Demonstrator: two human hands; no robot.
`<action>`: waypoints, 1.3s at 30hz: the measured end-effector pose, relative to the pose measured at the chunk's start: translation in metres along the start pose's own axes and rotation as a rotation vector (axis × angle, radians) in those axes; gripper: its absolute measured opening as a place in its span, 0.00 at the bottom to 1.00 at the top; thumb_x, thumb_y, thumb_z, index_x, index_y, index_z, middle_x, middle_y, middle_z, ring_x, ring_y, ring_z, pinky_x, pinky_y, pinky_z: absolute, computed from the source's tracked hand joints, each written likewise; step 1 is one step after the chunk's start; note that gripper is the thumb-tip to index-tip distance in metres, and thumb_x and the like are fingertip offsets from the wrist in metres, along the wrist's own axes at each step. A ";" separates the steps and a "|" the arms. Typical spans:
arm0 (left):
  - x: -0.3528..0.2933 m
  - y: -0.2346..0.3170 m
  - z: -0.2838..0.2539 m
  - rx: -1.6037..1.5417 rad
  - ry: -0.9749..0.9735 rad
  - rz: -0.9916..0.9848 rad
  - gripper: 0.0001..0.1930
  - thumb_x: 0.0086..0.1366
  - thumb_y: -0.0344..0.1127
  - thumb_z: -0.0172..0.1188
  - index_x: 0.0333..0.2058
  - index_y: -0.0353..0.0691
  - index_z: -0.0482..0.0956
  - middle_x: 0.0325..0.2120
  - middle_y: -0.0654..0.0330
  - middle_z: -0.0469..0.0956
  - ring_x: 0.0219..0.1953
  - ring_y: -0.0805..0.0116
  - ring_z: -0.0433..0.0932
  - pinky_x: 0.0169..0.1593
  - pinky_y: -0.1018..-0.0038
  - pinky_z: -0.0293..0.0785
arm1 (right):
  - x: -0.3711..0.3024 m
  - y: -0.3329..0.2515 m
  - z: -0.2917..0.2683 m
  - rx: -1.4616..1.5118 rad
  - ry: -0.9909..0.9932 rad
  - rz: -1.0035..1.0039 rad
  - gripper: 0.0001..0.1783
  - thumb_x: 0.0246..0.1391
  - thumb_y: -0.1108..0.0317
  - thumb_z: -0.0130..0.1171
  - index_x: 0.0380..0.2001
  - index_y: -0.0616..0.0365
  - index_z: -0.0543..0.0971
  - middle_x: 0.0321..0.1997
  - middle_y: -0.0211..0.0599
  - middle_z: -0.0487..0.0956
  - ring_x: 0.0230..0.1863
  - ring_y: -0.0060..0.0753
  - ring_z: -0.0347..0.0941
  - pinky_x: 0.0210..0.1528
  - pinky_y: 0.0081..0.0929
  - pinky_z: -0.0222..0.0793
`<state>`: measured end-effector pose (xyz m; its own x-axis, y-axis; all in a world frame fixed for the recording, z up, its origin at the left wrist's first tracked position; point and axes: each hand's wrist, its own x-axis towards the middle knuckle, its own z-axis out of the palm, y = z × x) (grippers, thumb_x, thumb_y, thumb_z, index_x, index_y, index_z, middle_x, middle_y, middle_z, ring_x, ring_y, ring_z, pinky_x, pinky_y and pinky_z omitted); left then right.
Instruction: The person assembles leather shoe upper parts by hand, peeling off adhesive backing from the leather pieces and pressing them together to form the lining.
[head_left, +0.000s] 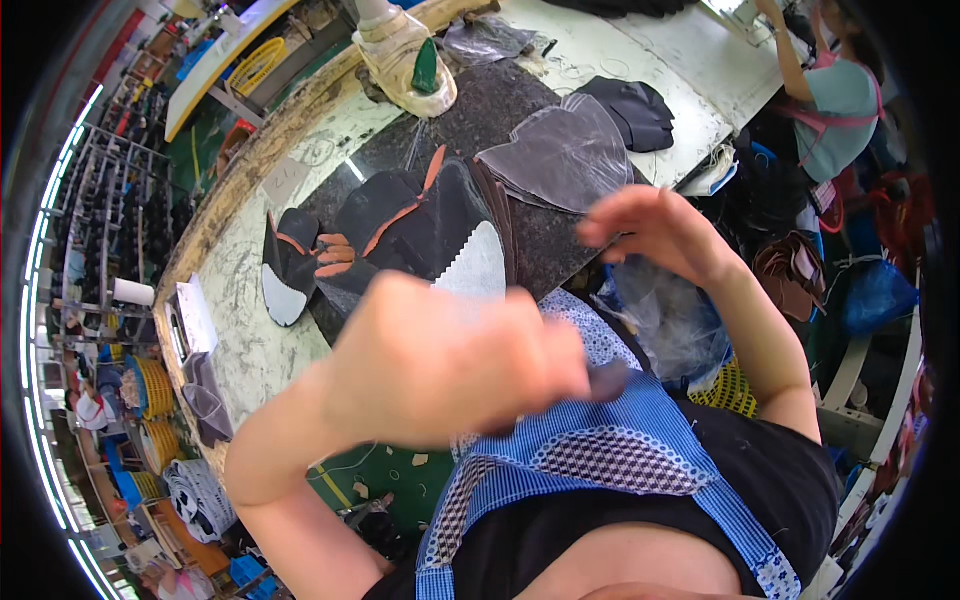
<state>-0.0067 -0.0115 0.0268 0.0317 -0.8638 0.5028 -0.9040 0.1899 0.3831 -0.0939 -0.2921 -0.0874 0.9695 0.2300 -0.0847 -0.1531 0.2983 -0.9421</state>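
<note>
My left hand (440, 365) is raised close in front of me, smeared by motion. Its fingers are closed, and a dark rounded end (608, 381) sticks out beside them; I cannot make out what it belongs to. Over the table's near right edge hovers my right hand (665, 230), fingers apart and slightly bent, holding nothing visible. It is nearest to a stack of grey fan-shaped pieces (565, 150). Black cut pieces with orange edging (385, 210) lie on a dark slab (480, 95). A light zigzag-edged piece (475, 262) is partly hidden behind my left hand.
A machine arm with a stained, wrapped base (405, 65) stands at the table's far side. Folded black pieces (630, 112) lie at the far right. A plastic-lined bin (665, 320) stands below my right hand. Another person (840, 110) sits at the upper right.
</note>
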 end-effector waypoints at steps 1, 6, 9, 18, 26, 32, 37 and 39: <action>0.002 -0.013 0.000 -0.047 0.104 -0.075 0.09 0.64 0.31 0.64 0.38 0.43 0.71 0.29 0.66 0.74 0.18 0.76 0.66 0.23 0.81 0.63 | 0.021 -0.012 0.023 0.239 -0.198 -0.107 0.49 0.62 0.25 0.34 0.59 0.62 0.73 0.56 0.43 0.78 0.56 0.31 0.74 0.59 0.33 0.69; -0.018 -0.029 -0.031 0.018 0.293 -0.572 0.09 0.73 0.34 0.56 0.41 0.40 0.65 0.19 0.59 0.71 0.14 0.73 0.69 0.21 0.73 0.61 | 0.060 -0.005 0.059 0.171 -0.221 -0.150 0.45 0.61 0.29 0.44 0.58 0.64 0.72 0.58 0.36 0.77 0.59 0.27 0.71 0.65 0.28 0.63; -0.042 -0.025 -0.036 0.085 0.374 -0.779 0.09 0.74 0.36 0.55 0.41 0.40 0.65 0.17 0.59 0.70 0.13 0.72 0.67 0.20 0.71 0.60 | 0.070 -0.005 0.075 -0.037 0.031 -0.168 0.07 0.65 0.69 0.59 0.42 0.60 0.77 0.38 0.27 0.82 0.40 0.13 0.75 0.45 0.16 0.71; -0.078 -0.043 -0.039 0.332 0.652 -0.831 0.11 0.74 0.37 0.56 0.44 0.39 0.66 0.23 0.60 0.73 0.21 0.79 0.70 0.24 0.76 0.65 | 0.116 -0.073 0.093 -0.815 0.219 -0.867 0.04 0.59 0.70 0.63 0.35 0.59 0.81 0.27 0.32 0.82 0.29 0.21 0.79 0.33 0.24 0.72; 0.009 -0.053 -0.072 0.064 0.287 -0.354 0.35 0.50 0.40 0.78 0.54 0.35 0.73 0.42 0.53 0.83 0.43 0.64 0.81 0.49 0.67 0.76 | 0.137 -0.142 0.114 -1.383 -0.187 -1.105 0.05 0.55 0.70 0.62 0.36 0.55 0.84 0.26 0.41 0.81 0.27 0.40 0.77 0.31 0.31 0.73; 0.055 -0.062 -0.096 -0.404 0.293 -0.763 0.17 0.62 0.36 0.69 0.46 0.34 0.82 0.35 0.63 0.85 0.37 0.76 0.83 0.45 0.77 0.78 | 0.175 -0.137 0.002 0.075 -0.283 -0.420 0.34 0.67 0.40 0.41 0.56 0.59 0.77 0.52 0.37 0.82 0.49 0.32 0.79 0.52 0.31 0.71; 0.016 -0.073 -0.058 -0.715 0.765 -0.892 0.17 0.72 0.41 0.57 0.49 0.31 0.79 0.43 0.56 0.83 0.41 0.70 0.83 0.46 0.73 0.79 | 0.129 -0.015 0.041 0.766 -0.126 -0.196 0.45 0.64 0.31 0.40 0.70 0.55 0.61 0.67 0.41 0.69 0.58 0.36 0.73 0.56 0.32 0.68; -0.015 -0.074 -0.046 -0.956 0.956 -0.898 0.17 0.74 0.41 0.54 0.51 0.33 0.76 0.46 0.56 0.81 0.44 0.67 0.83 0.49 0.69 0.79 | 0.121 -0.003 0.042 0.783 -0.171 -0.237 0.44 0.64 0.33 0.41 0.70 0.54 0.59 0.67 0.39 0.69 0.58 0.33 0.73 0.55 0.30 0.69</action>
<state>0.0795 0.0089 0.0269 0.9438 -0.3304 -0.0045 0.1206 0.3318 0.9356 0.0159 -0.2267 -0.0813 0.9600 0.1990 0.1970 -0.0991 0.8994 -0.4257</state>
